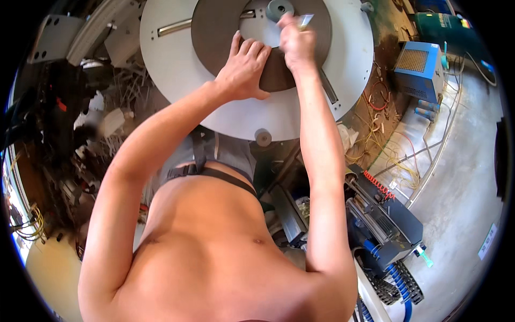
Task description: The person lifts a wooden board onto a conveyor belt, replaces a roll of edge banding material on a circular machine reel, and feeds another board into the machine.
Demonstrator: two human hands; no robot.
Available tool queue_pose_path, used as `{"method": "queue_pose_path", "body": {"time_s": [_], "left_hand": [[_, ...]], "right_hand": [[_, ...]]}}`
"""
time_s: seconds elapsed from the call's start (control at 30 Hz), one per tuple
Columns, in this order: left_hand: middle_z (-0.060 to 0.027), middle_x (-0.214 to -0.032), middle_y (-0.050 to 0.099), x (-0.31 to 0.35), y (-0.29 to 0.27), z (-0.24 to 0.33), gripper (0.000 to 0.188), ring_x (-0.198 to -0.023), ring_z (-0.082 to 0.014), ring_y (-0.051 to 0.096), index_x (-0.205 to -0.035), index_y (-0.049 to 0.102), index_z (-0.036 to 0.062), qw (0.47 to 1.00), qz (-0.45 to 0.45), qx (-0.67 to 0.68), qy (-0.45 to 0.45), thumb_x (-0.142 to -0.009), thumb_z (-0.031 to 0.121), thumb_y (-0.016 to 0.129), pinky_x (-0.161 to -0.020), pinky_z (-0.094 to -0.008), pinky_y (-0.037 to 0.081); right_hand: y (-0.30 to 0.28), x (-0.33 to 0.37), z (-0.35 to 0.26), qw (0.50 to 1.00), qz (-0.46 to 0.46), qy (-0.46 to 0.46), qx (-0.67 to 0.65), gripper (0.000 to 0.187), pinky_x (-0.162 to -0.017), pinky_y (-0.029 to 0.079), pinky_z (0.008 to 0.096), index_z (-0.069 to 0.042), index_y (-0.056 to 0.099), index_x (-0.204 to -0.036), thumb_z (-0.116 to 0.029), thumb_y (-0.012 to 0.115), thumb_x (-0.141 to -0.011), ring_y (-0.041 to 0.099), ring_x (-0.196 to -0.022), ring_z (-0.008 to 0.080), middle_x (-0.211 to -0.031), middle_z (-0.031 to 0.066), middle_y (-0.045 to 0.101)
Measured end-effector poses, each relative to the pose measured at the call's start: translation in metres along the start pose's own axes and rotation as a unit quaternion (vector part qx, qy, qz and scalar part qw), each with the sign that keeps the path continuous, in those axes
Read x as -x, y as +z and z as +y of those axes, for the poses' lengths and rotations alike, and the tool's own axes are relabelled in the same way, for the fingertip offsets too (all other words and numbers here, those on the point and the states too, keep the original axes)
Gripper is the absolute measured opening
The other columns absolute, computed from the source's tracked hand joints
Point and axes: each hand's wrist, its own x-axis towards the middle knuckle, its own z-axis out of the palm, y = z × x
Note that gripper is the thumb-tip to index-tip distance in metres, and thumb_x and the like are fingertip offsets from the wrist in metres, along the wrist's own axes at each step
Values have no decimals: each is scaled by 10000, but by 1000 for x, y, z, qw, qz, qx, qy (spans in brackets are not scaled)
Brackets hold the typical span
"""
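Note:
A wide dark grey-brown ring [214, 40], resembling a wound coil, lies on a large pale round disc [166, 70]. Across the ring's near side rests my left hand [245, 67], its fingers apart and curling over the inner edge, the thumb toward its outer edge. Just right of it, my right hand [298, 45] is closed above the ring, slightly smeared by motion. A small shiny, pale piece [306, 21] sticks out of its fist; I cannot make out its kind. Beyond the knuckles stands a grey round hub [277, 8] at the disc's middle.
A grey roller [263, 138] sits at the disc's near edge. To the right are a blue box-shaped machine [418, 70], loose cables and hoses on the floor, and a black machine [383, 214] with a red coiled hose. Scrap strips [126, 126] pile up at left.

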Motion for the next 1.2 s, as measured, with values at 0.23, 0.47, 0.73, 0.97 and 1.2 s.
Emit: {"method": "queue_pose_path", "body": {"time_s": [0.23, 0.47, 0.73, 0.97, 1.2], "left_hand": [[-165, -1124, 458, 7, -1, -2, 940, -1149, -331, 381, -1236, 405, -19, 1000, 18, -9, 8, -490, 429, 762, -1071, -511, 123], [-176, -1324, 363, 42, 1, 10, 800, -1289, -310, 262, -1256, 400, -15, 992, 72, 98, 28, -649, 410, 700, -1080, -471, 151], [-159, -1152, 502, 184, -43, -2, 415, -1114, -329, 448, -1075, 535, 31, 971, 140, 192, 27, -688, 142, 633, -967, -413, 361], [-138, -1148, 521, 179, -39, -17, 371, -1118, -309, 451, -1075, 529, 47, 964, 30, 239, -117, -749, 207, 607, -979, -429, 328], [-127, -1434, 240, 77, -16, -78, 624, -1348, -256, 186, -1309, 386, 155, 991, 42, -23, 124, -759, 411, 526, -1076, -511, 120]], "right_hand": [[74, -47, -214, 946, -251, -200, -54, 209, -371, 217, 212, -58, 533, -859, -246, 469, -926, 270, -394, 60, -495, -49, 321], [97, 33, -107, 917, -350, -86, 170, 262, -435, 296, 195, 31, 588, -877, -210, 485, -895, 393, -461, 41, -545, -21, 445], [252, 131, 81, 725, -576, -33, 377, 256, -564, 430, 349, -42, 595, -769, -280, 530, -838, 545, -571, 272, -598, 108, 566], [291, 147, 100, 754, -389, -172, 500, 321, -647, 471, 441, -69, 585, -969, -338, 585, -794, 608, -790, 342, -813, 141, 636], [156, 147, -2, 907, -235, -131, 323, 190, -686, 484, 288, 9, 598, -926, -152, 570, -830, 638, -765, 191, -818, 115, 650]]}}
